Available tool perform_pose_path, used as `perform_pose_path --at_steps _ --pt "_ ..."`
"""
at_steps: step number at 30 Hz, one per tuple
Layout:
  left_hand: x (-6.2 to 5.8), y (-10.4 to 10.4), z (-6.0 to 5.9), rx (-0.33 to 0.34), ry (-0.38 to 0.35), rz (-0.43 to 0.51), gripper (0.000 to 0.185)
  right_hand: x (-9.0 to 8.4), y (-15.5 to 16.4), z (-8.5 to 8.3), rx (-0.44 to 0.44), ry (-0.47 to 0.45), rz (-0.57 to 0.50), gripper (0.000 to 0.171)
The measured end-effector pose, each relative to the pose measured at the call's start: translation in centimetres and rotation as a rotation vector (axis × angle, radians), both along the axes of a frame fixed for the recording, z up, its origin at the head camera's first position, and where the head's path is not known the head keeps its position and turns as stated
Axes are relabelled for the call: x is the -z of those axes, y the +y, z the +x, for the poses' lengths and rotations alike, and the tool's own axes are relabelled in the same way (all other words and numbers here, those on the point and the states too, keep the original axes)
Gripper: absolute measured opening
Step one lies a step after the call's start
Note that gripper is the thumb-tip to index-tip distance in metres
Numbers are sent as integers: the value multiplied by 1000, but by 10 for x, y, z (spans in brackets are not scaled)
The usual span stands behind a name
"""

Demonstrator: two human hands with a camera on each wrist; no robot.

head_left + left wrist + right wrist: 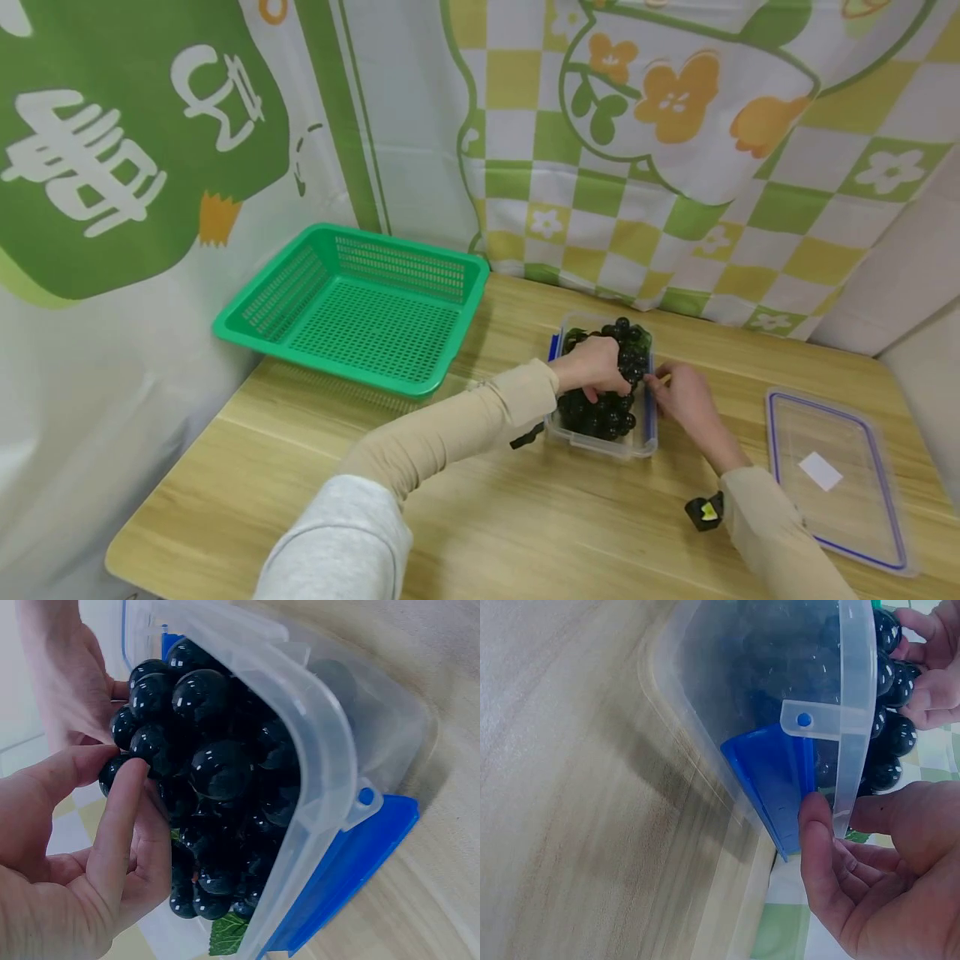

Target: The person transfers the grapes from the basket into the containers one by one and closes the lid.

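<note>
While the right hand [688,404] pinches the box [600,445] by its right side, probably to steady it, the left hand [596,365] pinches a grape [112,774] on the bunch [596,415] heaped inside; the lid [847,508] lies farther right, leaving the box open for reaching in

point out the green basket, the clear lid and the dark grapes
Green basket [375,325], head view: on its perforated floor.
Clear lid [847,508], head view: on its see-through panel, inside the blue edge.
Dark grapes [223,769], left wrist view: on a large berry near the bunch's middle.
</note>
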State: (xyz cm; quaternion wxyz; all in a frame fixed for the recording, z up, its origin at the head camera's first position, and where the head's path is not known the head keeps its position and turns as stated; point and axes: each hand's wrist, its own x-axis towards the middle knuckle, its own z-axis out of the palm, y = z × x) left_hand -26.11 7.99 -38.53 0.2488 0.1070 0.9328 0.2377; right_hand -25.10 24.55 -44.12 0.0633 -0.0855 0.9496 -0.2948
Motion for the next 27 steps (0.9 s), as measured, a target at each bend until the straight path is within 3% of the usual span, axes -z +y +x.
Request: perform_pose_path --at_steps 17,23,27 --pt "17 0 3 -18 24 25 20 -3 -3 2 -2 1 6 33" --pt "21 -9 1 36 46 113 50 -1 -2 1 -2 -15 5 34" --pt "18 -23 -3 -9 153 241 51 -1 -1 2 -6 -24 -1 34"
